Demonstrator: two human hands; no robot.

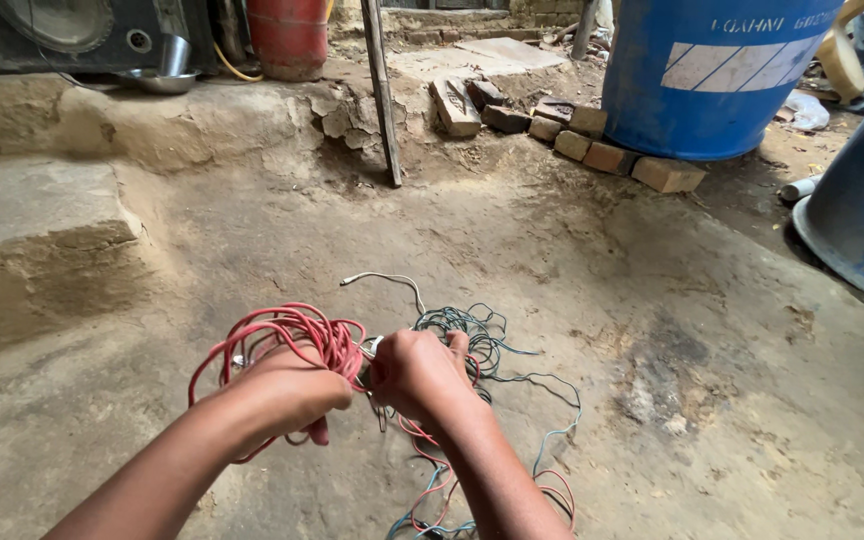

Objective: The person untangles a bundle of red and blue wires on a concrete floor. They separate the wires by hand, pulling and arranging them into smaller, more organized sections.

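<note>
My left hand [287,390] is closed around a coiled bundle of red wire [282,335], whose loops arch above my knuckles. Close beside it, my right hand [417,375] grips a tangle of thin wires where red strands meet a dark green and blue bunch [472,335]. A grey wire end [387,280] sticks up and away behind the tangle. More loose red and blue-green wire loops [547,470] trail over the dirt floor under my right forearm.
A big blue barrel [712,80] stands on bricks [612,155] at the back right, another blue container [862,210] at the right edge. An earthen step [42,215] rises on the left. A thin pole [382,90], red cylinder [287,35] and metal bowl [157,80] stand behind.
</note>
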